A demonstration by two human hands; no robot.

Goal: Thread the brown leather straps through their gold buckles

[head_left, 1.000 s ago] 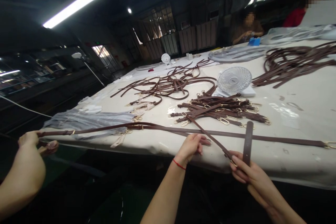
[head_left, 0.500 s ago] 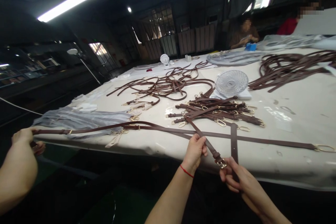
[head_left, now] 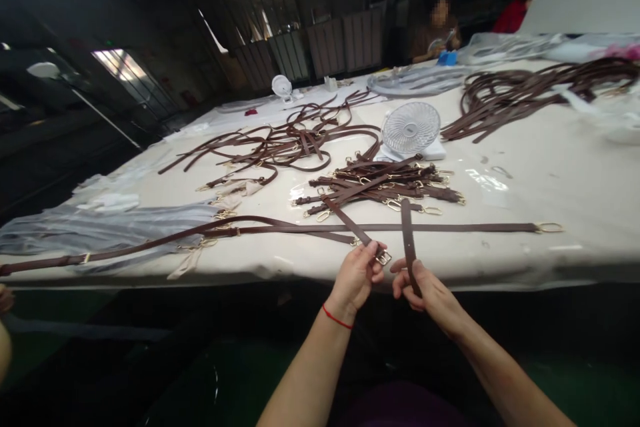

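Observation:
My left hand (head_left: 354, 277), with a red cord at the wrist, pinches a brown leather strap (head_left: 345, 217) near its end. A metal buckle (head_left: 384, 258) sticks out just past my left fingertips. Close by on the right, my right hand (head_left: 434, 297) grips a strap end (head_left: 408, 233) with small holes in it, between thumb and fingers. The strap end and the buckle are apart. Behind both hands lies a long brown strap (head_left: 465, 227) with an oval metal ring (head_left: 550, 227) at its right end.
A heap of short straps with metal fittings (head_left: 380, 187) lies on the pale table (head_left: 505, 257), before a white fan (head_left: 411, 128). More straps (head_left: 300, 140) lie further back. Another person's hand (head_left: 5, 299) shows at the left edge. Co-workers (head_left: 435, 33) sit across the table.
The view has swung right. My left hand has moved down the strap, close to the buckle. My right fingers have come away from the buckle and now grip the holed strap end.

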